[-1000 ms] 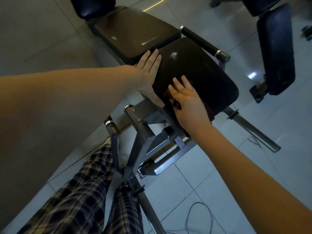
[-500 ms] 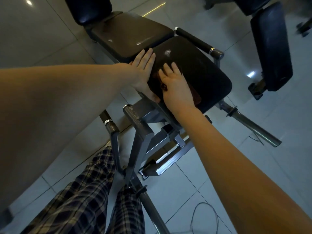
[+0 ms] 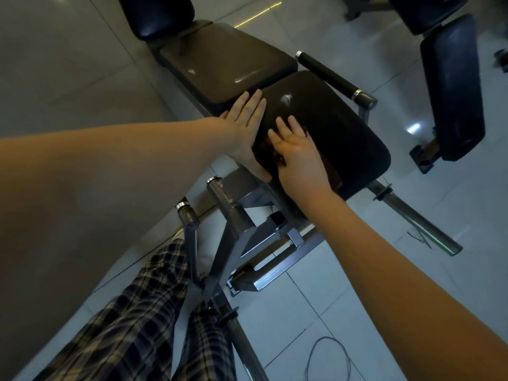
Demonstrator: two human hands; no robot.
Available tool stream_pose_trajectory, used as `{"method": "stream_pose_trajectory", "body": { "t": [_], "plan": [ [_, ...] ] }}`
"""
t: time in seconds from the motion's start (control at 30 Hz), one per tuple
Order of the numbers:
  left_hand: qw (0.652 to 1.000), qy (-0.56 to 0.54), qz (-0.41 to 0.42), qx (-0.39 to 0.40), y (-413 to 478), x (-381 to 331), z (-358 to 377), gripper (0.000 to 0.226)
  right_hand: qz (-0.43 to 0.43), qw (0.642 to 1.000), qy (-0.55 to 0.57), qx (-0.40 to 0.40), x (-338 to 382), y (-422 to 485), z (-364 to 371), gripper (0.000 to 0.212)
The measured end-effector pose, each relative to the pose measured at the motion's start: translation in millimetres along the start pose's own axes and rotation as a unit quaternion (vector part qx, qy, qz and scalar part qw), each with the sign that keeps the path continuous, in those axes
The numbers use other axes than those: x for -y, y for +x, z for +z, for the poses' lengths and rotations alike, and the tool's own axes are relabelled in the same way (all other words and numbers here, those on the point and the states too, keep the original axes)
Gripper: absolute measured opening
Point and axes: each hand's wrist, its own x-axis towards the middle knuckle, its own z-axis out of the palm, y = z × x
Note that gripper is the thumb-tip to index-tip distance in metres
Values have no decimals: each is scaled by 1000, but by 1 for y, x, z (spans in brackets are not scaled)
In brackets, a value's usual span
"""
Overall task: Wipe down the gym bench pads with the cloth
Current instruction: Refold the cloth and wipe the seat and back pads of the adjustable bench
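Black seat pad [image 3: 343,127] bears both hands: the left hand [image 3: 244,119] lies flat, fingers straight, at its left edge; the right hand [image 3: 299,158], fingers extended, presses the reddish cloth [image 3: 333,171] against it.

The gym bench's dark seat pad [image 3: 338,133] and brown back pad [image 3: 228,61] sit end to end on a grey steel frame [image 3: 242,224] standing on pale floor tiles [image 3: 343,292]. A reddish cloth [image 3: 331,174] lies on the seat pad beneath the flat right hand [image 3: 299,158]; the left hand [image 3: 244,119] rests flat along its left edge.

cloth [image 3: 331,171] on seat pad [image 3: 343,127] | right hand [image 3: 299,158] atop | left hand [image 3: 244,119] just left
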Motion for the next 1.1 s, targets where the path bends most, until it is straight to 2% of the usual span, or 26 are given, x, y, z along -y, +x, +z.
{"method": "stream_pose_trajectory", "body": {
  "t": [0.23,0.5,0.63,0.73,0.93,1.1],
  "plan": [
    [1000,-1,-8,-14,6,-3,2,153,57,998,-8,-23,7,50,-2,55],
    [1000,-7,14,-5,8,2,1,153,36,999,15,12,-13,-43,-5,63],
    [1000,-13,15,-6,6,1,0,154,-12,997,-39,58,-29,-60,-5,71],
    [1000,-19,19,-10,6,2,1,153,-56,996,-56,37,-36,-45,-2,60],
    [999,-21,30,-9,8,4,3,154,-8,999,-35,-8,-29,7,3,55],
    [999,-17,34,-19,9,7,8,153,86,994,-52,-39,-25,60,3,56]
  ]
}}
